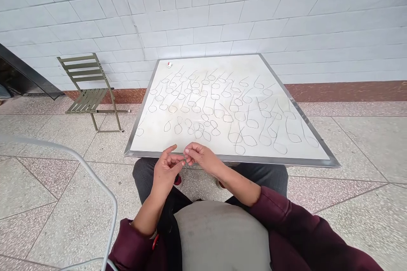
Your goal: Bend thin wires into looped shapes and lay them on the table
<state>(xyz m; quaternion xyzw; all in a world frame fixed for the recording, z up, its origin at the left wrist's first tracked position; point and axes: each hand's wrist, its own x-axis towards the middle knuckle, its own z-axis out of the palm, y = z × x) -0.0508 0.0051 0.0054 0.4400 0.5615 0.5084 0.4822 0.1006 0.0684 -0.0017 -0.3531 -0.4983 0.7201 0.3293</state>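
Both hands meet just over the near edge of the white table, fingertips close together. My left hand pinches with thumb and fingers, its index finger sticking out. My right hand is closed in a pinch right beside it. Between the fingertips runs a thin wire, mostly hidden by the fingers. Many loops of thin dark wire lie on the tabletop; those toward the back and right have long straight tails, such as one wire loop. Nearer my hands lies a group of short twisted wire loops.
A small red-and-white object sits at the table's far left corner. A green folding chair stands left of the table, by the tiled wall. A pale curved tube crosses the lower left.
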